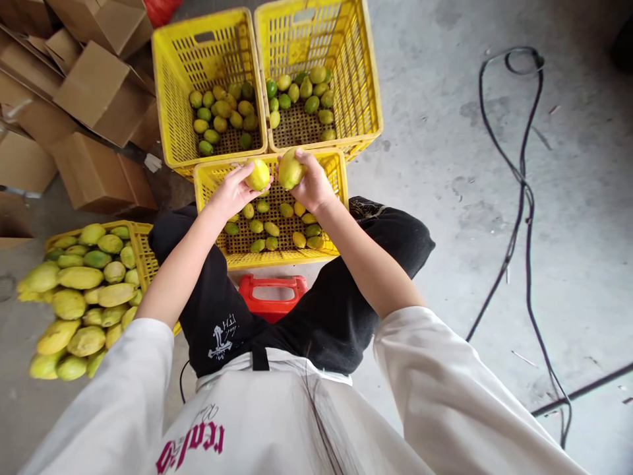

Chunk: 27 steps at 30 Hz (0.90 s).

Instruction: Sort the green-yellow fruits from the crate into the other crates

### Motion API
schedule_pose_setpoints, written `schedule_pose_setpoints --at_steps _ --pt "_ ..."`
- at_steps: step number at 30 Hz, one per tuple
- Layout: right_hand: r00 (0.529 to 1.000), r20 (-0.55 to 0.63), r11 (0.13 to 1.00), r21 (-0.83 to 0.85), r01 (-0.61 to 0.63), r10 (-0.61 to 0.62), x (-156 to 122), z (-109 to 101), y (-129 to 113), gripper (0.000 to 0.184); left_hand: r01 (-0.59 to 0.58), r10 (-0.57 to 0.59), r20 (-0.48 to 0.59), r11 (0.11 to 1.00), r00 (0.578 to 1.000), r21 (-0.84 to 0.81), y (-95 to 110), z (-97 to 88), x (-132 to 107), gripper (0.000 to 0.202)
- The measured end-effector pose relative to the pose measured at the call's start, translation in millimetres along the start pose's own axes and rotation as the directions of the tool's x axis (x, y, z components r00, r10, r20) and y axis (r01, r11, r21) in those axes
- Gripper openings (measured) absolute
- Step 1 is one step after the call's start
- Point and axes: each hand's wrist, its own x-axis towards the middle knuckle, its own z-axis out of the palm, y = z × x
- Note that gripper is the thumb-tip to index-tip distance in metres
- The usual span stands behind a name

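Observation:
My left hand [231, 193] is closed on a yellow-green fruit [258, 175], and my right hand [311, 185] is closed on a second, similar fruit [289, 169]. Both are held side by side over the far rim of the nearest yellow crate [212, 181], which stands between my knees and holds several green and yellow fruits. Behind it stand two more yellow crates, left [171, 105] and right [363, 86], each part filled with the same fruit.
A fourth yellow crate [143, 254] heaped with fruit sits at my left. A red stool [271, 297] shows under me. Cardboard boxes [99, 92] are piled at the back left. A black cable [524, 191] runs over the concrete floor at the right.

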Motion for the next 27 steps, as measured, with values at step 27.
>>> schedule_pose_setpoints --at_steps 27 --pt "0.997 0.081 0.99 -0.143 0.005 0.007 8.5 -20.7 12.5 0.045 -0.011 0.008 -0.098 0.999 0.995 -0.034 2.7 3.9 1.2 0.017"
